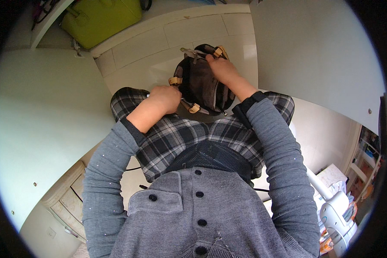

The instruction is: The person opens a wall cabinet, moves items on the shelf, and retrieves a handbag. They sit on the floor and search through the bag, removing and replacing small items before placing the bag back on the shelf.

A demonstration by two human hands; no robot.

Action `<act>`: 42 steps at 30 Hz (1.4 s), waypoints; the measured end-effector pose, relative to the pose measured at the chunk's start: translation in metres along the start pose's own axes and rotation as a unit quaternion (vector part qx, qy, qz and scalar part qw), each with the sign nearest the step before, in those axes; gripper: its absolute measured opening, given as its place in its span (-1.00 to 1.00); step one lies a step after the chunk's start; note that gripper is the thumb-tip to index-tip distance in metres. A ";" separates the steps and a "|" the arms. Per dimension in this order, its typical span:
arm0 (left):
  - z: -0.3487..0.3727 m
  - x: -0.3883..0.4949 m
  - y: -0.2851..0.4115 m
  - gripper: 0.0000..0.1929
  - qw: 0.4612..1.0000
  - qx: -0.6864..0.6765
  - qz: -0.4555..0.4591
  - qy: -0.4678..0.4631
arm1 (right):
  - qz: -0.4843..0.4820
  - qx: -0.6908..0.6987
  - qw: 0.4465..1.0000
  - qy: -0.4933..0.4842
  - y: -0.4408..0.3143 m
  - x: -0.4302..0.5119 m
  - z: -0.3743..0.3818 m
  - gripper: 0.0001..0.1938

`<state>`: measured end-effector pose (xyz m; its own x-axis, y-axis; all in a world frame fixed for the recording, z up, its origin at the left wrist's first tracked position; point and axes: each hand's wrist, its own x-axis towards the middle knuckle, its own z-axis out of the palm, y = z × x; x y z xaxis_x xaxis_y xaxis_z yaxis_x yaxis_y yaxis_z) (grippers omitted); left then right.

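A brown handbag (201, 82) with tan leather tabs stands on the floor between my knees, its top gaping and a dark inside showing. At its near left rim is my left hand (164, 98), fingers curled in against the edge between two tabs; the fingertips are hidden. A small white bit shows beside that hand, too little to name. My right hand (224, 69) reaches over the bag and pinches its far rim close to a pale zip end (190, 52). Most of the bag's contents cannot be made out.
Pale cabinet panels flank me at left (48, 113) and right (316, 54). A yellow-green bag (103, 22) sits on a low ledge at the far left. My plaid-covered knees (129, 100) border the handbag. Behind me on the right is a white stand with a jointed head (335, 209).
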<state>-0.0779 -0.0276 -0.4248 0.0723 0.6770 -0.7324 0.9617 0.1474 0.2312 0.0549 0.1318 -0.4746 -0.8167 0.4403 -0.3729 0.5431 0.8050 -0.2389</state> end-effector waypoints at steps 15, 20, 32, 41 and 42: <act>-0.006 -0.012 -0.028 -0.62 0.924 -0.358 0.023 0.129 | 0.143 0.085 0.969 0.185 -0.027 -0.047 -0.008 -0.59; -0.016 0.000 -0.015 -0.66 0.906 -0.400 0.024 0.133 | 0.118 0.055 0.991 -0.015 -0.065 -0.066 0.007 -0.02; -0.037 -0.032 -0.028 -0.66 0.832 -0.518 0.028 0.195 | 0.133 0.052 0.987 -0.075 -0.054 -0.040 0.026 -0.77; -0.030 -0.061 -0.040 -0.67 0.730 -0.633 0.032 0.257 | 0.187 0.128 0.974 -0.015 -0.012 -0.034 0.033 -0.68; -0.032 -0.067 -0.041 -0.67 0.712 -0.649 0.036 0.265 | 0.201 0.143 0.969 0.002 -0.007 -0.036 0.028 -0.66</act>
<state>-0.1310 -0.0563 -0.3650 -0.3313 0.8434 -0.4230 -0.1190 0.4074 0.9055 0.0860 0.0988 -0.4844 -0.5283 0.6970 -0.4848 0.8489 0.4255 -0.3134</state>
